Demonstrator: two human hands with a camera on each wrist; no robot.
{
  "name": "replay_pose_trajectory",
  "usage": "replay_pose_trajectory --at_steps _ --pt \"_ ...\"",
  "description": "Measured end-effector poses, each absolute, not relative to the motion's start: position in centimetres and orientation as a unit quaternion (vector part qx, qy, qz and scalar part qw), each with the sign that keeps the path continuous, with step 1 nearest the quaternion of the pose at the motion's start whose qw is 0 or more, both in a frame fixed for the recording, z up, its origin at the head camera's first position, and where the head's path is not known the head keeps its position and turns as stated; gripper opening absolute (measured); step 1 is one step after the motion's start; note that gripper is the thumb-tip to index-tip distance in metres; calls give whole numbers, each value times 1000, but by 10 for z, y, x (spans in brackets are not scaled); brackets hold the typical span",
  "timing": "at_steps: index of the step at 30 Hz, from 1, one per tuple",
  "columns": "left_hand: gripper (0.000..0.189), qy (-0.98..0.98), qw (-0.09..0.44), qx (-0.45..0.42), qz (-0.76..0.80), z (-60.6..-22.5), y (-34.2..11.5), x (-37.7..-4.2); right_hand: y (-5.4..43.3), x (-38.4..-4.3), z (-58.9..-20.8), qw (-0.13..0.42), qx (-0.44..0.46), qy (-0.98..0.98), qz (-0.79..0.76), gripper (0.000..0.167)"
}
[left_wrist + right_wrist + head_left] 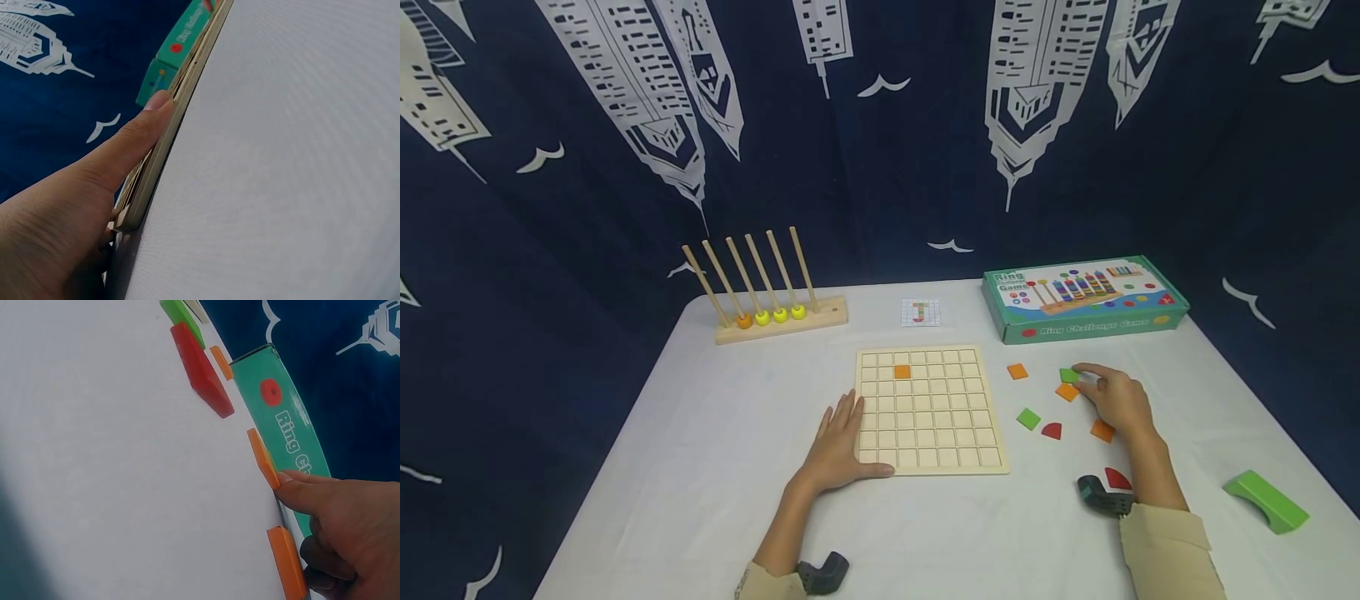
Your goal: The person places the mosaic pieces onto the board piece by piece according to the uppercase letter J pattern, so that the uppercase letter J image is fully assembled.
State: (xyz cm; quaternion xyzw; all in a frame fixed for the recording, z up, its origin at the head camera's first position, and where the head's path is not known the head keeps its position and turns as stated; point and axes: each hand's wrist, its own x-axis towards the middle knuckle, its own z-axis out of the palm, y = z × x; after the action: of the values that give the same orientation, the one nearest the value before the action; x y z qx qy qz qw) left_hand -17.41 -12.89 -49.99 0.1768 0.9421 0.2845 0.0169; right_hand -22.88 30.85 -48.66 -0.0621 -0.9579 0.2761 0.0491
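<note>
Fingers of your right hand point(1118, 402) are narrowly pinching one green tile point(1067, 375) on the counter point(700, 467); straight lifting would be sparing its orange neighbour point(1066, 392), your spread left hand point(838, 446) steadying the board point(929, 419).

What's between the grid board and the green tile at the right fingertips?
In the head view, an orange tile lies directly between; a second green tile and a red piece sit lower in that picture.
</note>
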Motion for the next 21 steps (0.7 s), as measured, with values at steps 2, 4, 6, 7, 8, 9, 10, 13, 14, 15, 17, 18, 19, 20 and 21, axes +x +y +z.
replay_pose_trajectory --at_steps 2,4,6,7,8,9,10,13,14,15,17,18,19,20,21 --pt "125 942 19 175 285 -500 -129 -174 309 -229 -487 49 -60 -959 274 37" --pt "125 942 22 173 285 -499 -129 -174 310 -229 -487 50 -57 -959 273 37" --pt "124 943 24 170 285 -498 -128 -174 311 -230 -488 53 -55 -958 275 37" --pt "124 943 24 169 285 -498 -128 -174 311 -230 -488 56 -55 -958 277 36" --pt "124 943 23 169 286 -498 -128 -174 310 -230 -488 60 -54 -957 280 36" --pt "124 943 22 170 286 -498 -129 -173 310 -229 -488 64 -55 -956 283 36" --pt "124 943 22 169 285 -499 -129 -173 309 -229 -487 69 -53 -954 286 36" --pt "123 943 15 172 286 -499 -129 -173 307 -228 -483 87 -51 -950 295 36" --pt "124 942 15 173 286 -499 -129 -173 306 -227 -481 93 -49 -949 299 35" --pt "124 943 16 172 285 -499 -129 -173 304 -226 -478 99 -46 -947 301 35" --pt "124 943 16 173 285 -499 -129 -173 300 -224 -472 111 -41 -943 311 34" --pt "124 942 16 173 285 -499 -129 -173 298 -224 -468 116 -37 -940 318 34" --pt "124 942 15 175 285 -499 -129 -173 296 -224 -466 121 -35 -938 324 35" --pt "124 942 16 174 285 -499 -128 -173 294 -225 -465 126 -36 -936 327 35" --pt "124 942 15 175 284 -499 -128 -174 293 -228 -467 135 -33 -935 326 35"
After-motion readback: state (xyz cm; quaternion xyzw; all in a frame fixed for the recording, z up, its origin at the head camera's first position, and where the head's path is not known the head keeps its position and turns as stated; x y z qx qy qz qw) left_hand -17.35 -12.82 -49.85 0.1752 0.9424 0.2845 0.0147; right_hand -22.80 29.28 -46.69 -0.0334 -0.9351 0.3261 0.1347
